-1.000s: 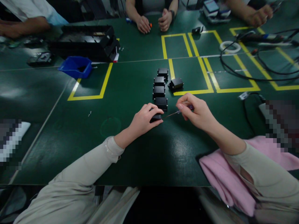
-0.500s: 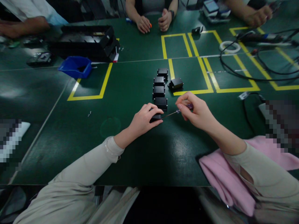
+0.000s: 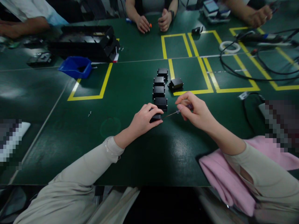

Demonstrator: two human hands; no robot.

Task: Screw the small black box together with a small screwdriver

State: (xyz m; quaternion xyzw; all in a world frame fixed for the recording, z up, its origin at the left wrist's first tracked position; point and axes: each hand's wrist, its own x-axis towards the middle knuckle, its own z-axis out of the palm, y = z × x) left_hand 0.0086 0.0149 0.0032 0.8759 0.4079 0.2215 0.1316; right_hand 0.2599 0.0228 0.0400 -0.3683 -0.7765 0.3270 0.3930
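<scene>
On the green table, my left hand (image 3: 146, 119) is closed around a small black box (image 3: 156, 117), pressing it against the tabletop. My right hand (image 3: 195, 109) grips the handle of a screwdriver (image 3: 171, 114) between thumb and fingers. The screwdriver's thin shaft points left, and its tip meets the right end of the held box. Just beyond my left hand, several similar black boxes (image 3: 159, 91) stand in a row with small screws showing at their ends. Another black box (image 3: 176, 84) lies at an angle to the right of that row.
A blue scoop-shaped bin (image 3: 77, 67) stands at left before stacked black trays (image 3: 86, 42). Small screws (image 3: 89, 114) lie left of my hands. A pink cloth (image 3: 224, 174) is under my right forearm. Cables (image 3: 235, 73) and a white ring (image 3: 229, 47) lie right. Co-workers' hands (image 3: 143, 24) rest opposite.
My right hand's fingers have shifted very slightly on the screwdriver handle, which looks turned a little. The left hand and the box have stayed in place.
</scene>
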